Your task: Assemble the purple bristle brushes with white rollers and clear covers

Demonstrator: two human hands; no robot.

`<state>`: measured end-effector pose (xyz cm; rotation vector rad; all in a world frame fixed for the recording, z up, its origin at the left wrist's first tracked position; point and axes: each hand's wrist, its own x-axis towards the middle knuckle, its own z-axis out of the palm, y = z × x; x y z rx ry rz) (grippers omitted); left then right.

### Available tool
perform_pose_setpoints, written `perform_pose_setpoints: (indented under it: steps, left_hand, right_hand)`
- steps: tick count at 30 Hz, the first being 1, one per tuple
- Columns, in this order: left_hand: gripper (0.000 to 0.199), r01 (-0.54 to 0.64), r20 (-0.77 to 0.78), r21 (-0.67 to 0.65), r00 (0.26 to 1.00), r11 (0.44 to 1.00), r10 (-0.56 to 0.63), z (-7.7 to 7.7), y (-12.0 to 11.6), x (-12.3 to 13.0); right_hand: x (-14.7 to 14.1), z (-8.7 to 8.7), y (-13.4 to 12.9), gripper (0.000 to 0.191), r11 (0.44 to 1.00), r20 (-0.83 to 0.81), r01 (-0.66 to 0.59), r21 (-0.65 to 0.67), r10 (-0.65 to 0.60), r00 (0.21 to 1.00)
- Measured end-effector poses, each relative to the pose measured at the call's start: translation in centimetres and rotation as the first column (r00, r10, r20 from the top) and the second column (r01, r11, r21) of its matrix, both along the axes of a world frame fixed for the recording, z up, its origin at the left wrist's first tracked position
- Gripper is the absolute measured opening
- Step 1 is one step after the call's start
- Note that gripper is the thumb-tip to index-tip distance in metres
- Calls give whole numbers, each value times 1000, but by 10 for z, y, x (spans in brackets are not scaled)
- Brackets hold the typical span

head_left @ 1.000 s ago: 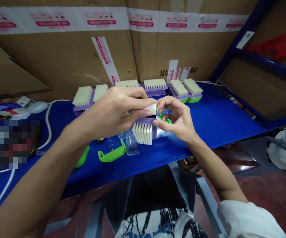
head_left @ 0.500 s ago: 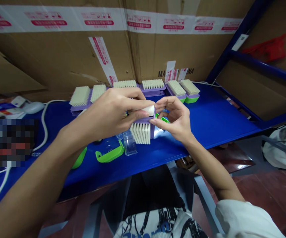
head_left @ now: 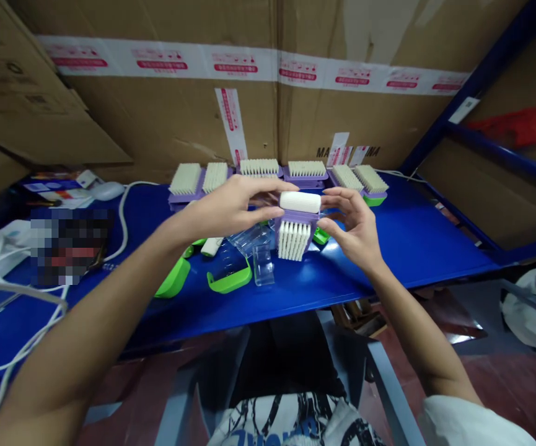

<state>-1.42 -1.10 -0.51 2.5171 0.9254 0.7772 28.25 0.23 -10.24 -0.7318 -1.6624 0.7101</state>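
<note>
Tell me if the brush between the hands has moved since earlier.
Yes. Against the clear plastic piece lying on the table, the brush has shifted right; its bristles no longer overlap it in view.

Dim light, faint sheen on the blue table (head_left: pixel 416 235), stretched edges.

Item: phone-like object (head_left: pixel 70 248), pixelated, details unreadable. Box lettering (head_left: pixel 349 152), middle covered by tape. Right sleeve (head_left: pixel 472 421), cut off by bottom edge. Tape print (head_left: pixel 160 59), too small.
</note>
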Motion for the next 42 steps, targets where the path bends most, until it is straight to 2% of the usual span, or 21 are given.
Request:
perform_pose_setpoints:
  steps: [2, 4, 6, 7, 9, 12, 14, 16, 18, 21, 23, 25, 27, 30, 32, 34, 36, 38, 39, 40, 42]
  left_hand:
    - [44, 1, 115, -70, 993, 998, 7, -19, 4, -1]
    - [44, -3, 225, -95, 974, 995, 25, -35, 1, -1]
    - [47, 12, 306, -131, 952, 991, 29, -48, -3, 0]
    - [48, 25, 347, -151, 937, 988, 29, -54, -4, 1]
    - [51, 46, 429, -173, 902, 984, 33, -65, -2, 2]
    - [53, 42, 508, -112, 861, 993, 21, -78, 3, 3]
    - [55, 24, 504, -55, 864, 998, 7, -83, 4, 4]
    - [56, 3, 492, -27, 871, 1000, 11, -86, 3, 5]
    - [58, -4, 515, -33, 857, 999, 20, -89, 1, 6]
    - [51, -14, 572, -51, 819, 999, 41, -91, -2, 7]
    - [42, -44, 591, -23, 805, 999, 49, -92, -3, 8]
    - [38, -71, 614, 19, 788, 997, 44, -93, -4, 8]
    - [37, -84, 651, 52, 759, 995, 30, -93, -4, 9]
    - [37, -91, 700, 63, 714, 994, 21, -94, -5, 10]
    - [27, -122, 719, 66, 694, 990, 37, -95, -6, 10]
    - [13, -168, 732, 68, 679, 983, 65, -96, -8, 11]
    - [5, -208, 745, 53, 660, 977, 100, -96, -11, 14]
    - [10, -192, 781, -5, 612, 981, 124, -96, -13, 17]
    - [17, -161, 801, -46, 584, 986, 132, -96, -14, 19]
    - [26, -124, 816, -85, 561, 989, 141, -96, -14, 21]
    - [44, -79, 821, -130, 550, 988, 152, -97, -14, 23]
  right_hand:
    - [16, -6, 0, 46, 982, 214, 153, 108, -173, 961]
    - [30, -17, -2, 50, 930, 431, 259, 260, -352, 831]
    - [38, -31, -5, 52, 898, 568, 262, 352, -428, 703]
    - [40, -37, -6, 47, 900, 606, 243, 363, -426, 672]
    - [41, -43, -8, 31, 920, 623, 202, 336, -378, 685]
    - [41, -31, -7, 17, 947, 454, 221, 234, -307, 836]
    - [42, -13, -2, 27, 968, 222, 220, 121, -243, 944]
    - [43, 4, 5, 42, 987, 29, 159, 17, -160, 987]
    - [44, 11, 12, 38, 992, 8, 124, -27, -124, 992]
    - [47, -2, 19, 22, 968, 255, 251, 16, -247, 935]
    - [50, -17, 20, 23, 940, 387, 335, 55, -330, 861]
    - [53, -26, 21, 22, 932, 445, 358, 56, -345, 826]
    - [55, -25, 22, 27, 931, 500, 354, 94, -352, 792]
    - [49, -8, 32, 37, 921, 587, 328, 208, -386, 712]
    - [39, 4, 45, 47, 936, 680, 275, 218, -348, 645]
    - [29, 11, 61, 59, 971, 784, 198, 131, -223, 579]
    - [21, 13, 75, 52, 990, 825, 141, 28, -102, 556]
    - [20, 13, 86, 40, 992, 809, 124, 0, -72, 583]
    - [22, 15, 90, 37, 991, 762, 131, 11, -93, 641]
    - [24, 17, 92, 38, 990, 669, 138, 19, -115, 734]
    - [28, 28, 94, 46, 994, 324, 110, 5, -106, 940]
